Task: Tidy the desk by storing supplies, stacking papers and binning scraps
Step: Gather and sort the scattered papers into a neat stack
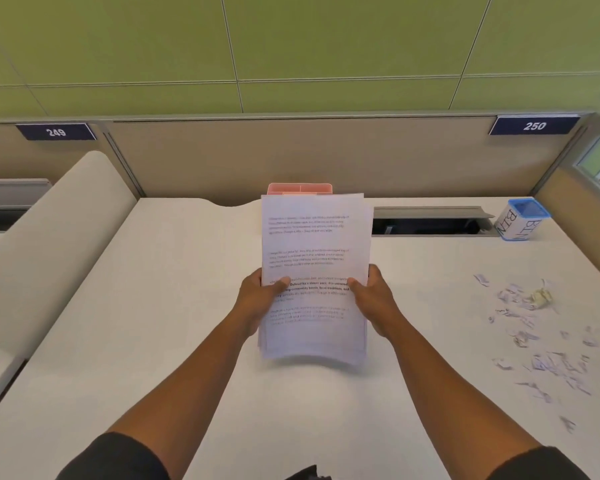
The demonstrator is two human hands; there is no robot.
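The left hand point(262, 296) is gripping the left edge of the stack of printed papers point(314, 271), thumb lying across the front sheet and fingers curled behind. The stack is being held upright and clear of the desk point(174, 306), its lower edge hanging just above the surface, with the pink organizer point(299, 188) showing behind its top edge. The right hand point(369, 296) is clamping the right edge of the stack in the same way. Judging by this, the paper-stacking step is in hand: the sheets are gathered and look ready to be squared. The next move probably calls for tapping the lower edge on the desk, then laying the stack flat. Right of the stack, torn paper scraps point(541, 344) and a crumpled ball point(541, 296) are lying loose, well apart from the bin point(522, 220) beyond them, still to be binned.
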